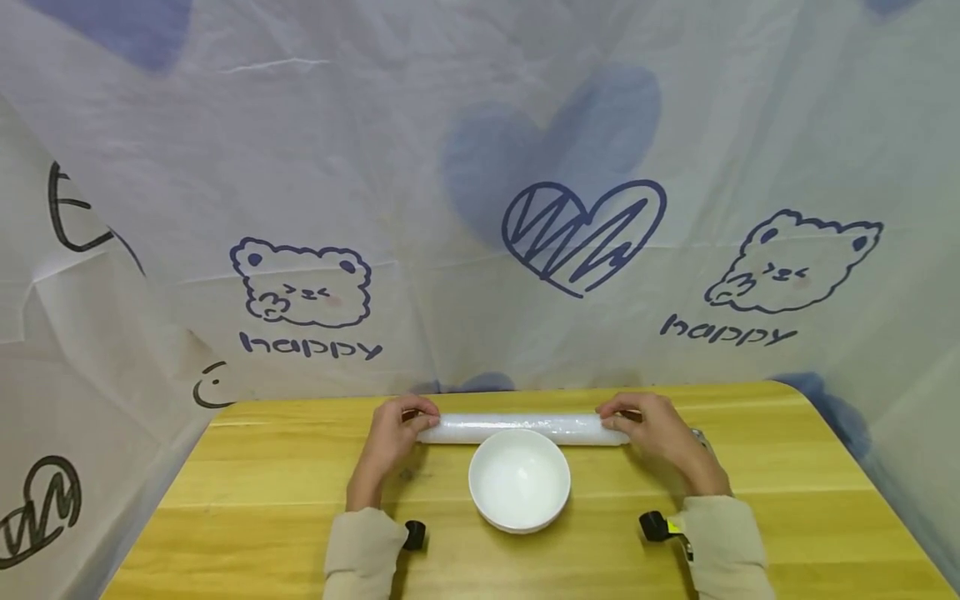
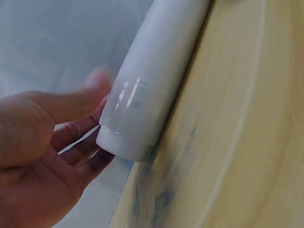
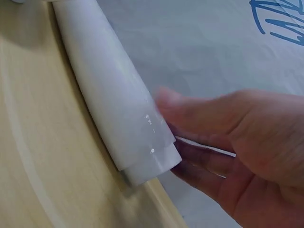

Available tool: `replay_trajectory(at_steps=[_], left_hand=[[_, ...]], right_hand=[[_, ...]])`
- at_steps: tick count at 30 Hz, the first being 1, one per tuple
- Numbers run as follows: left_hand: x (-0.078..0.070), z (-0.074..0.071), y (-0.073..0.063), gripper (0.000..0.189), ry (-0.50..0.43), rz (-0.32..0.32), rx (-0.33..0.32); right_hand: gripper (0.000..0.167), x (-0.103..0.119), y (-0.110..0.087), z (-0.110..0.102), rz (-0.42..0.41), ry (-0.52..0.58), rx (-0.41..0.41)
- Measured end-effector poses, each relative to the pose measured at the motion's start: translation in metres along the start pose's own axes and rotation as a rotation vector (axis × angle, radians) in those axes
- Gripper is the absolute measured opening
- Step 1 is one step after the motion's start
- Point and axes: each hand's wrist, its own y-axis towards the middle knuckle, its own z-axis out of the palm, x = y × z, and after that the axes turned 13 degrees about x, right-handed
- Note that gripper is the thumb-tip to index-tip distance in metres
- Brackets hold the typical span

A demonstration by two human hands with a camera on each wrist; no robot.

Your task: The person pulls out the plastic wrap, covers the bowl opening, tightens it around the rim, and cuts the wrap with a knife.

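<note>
A long white roll of cling film lies crosswise on the table behind a white bowl. My left hand holds its left end. In the left wrist view, the thumb of that hand is at the side of the film roll, and the other fingers reach behind its end. The opposite end is held by my right hand. Seen from the right wrist, the hand's thumb touches the film roll while the other fingers go partly out of sight behind it.
The wooden table ends just behind the roll, where a white printed cloth hangs. Dark wrist devices show beside both sleeves. The bowl stands upright between the forearms, close to the roll.
</note>
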Motion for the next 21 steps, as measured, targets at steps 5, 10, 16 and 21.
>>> replay_trajectory(at_steps=[5, 10, 16, 21], left_hand=[[0.0013, -0.0015, -0.0021, 0.009, -0.042, -0.024, 0.011], [0.0032, -0.0048, -0.0043, 0.007, -0.084, -0.027, 0.008], [0.0065, -0.0062, -0.0046, 0.010, -0.102, -0.003, 0.040], [0.0088, -0.0065, -0.0050, 0.009, -0.109, 0.026, 0.025]], right_hand=[[0.006, -0.0007, 0.0002, -0.0006, 0.013, 0.001, 0.008], [0.011, -0.0033, 0.0001, -0.0017, 0.009, 0.016, 0.010], [0.018, -0.0044, 0.0000, -0.0023, 0.002, 0.021, 0.035], [0.019, -0.0045, -0.0019, -0.0016, 0.016, 0.034, 0.041]])
